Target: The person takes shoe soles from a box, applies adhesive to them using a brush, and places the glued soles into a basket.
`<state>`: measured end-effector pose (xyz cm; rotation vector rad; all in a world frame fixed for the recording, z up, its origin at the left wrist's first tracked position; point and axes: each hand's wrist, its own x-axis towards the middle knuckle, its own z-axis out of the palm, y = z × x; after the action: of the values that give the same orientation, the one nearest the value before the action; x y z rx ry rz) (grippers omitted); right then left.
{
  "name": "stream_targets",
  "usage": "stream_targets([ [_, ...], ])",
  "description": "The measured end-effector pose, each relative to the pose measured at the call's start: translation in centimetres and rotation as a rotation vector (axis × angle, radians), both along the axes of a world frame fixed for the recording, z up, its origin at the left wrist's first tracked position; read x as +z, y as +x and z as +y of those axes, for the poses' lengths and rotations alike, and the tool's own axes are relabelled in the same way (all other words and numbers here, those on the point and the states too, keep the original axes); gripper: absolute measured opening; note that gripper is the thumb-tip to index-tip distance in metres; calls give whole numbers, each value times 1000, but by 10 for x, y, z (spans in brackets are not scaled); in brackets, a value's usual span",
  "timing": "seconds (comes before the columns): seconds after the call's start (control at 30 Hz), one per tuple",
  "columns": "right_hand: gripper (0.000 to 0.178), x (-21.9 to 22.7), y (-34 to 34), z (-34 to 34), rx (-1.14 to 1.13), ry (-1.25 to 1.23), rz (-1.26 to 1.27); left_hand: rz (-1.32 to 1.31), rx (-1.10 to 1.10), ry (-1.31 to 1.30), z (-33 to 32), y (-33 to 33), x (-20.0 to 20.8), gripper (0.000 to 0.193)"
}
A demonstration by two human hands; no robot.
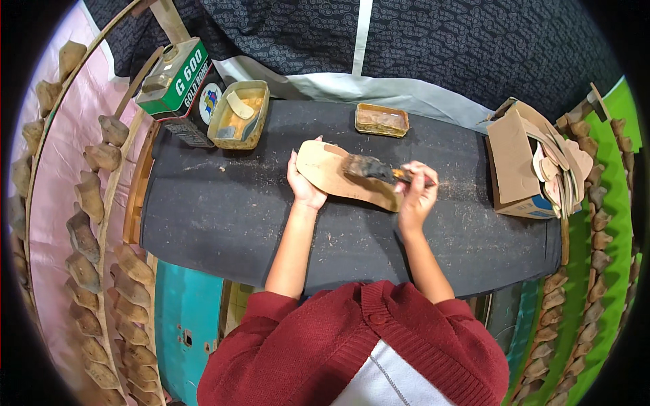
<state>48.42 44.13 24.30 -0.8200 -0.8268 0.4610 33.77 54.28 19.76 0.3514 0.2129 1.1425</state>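
A tan shoe insole (330, 174) lies tilted across my left hand (306, 187), which grips its broad end from the left and below. A darker wet-looking patch shows near the upper edge of that end. My right hand (417, 196) is closed round the handle of a brush (369, 168) with dark, clotted bristles. Those bristles rest on or just over the middle of the insole; I cannot tell if they touch. The insole's narrow end reaches toward my right fingers.
A black cloth-covered table (223, 230) carries specks of debris. At its back stand a green and black metal can (177, 88), a yellowish tub (257, 128) with scrapers inside, and a shallow tin (382, 122). A cardboard box (508, 162) holds several insoles (552, 169). Racks of shoe lasts (88, 196) flank both sides.
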Motion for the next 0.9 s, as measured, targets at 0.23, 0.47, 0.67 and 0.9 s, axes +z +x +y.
stream_targets([
  [0.23, 8, -1, -18, 31, 187, 44, -98, 10, 4, -25, -4, 2, 9, 55],
  [0.47, 8, -2, -7, 16, 149, 27, -146, 10, 14, -23, -5, -1, 13, 54],
  [0.67, 5, -9, 21, -22, 17, -29, -259, 53, 55, -31, -2, -3, 12, 52],
  [0.9, 5, 7, 19, -17, -23, -10, -274, 112, 70, -24, 4, -1, -1, 51],
])
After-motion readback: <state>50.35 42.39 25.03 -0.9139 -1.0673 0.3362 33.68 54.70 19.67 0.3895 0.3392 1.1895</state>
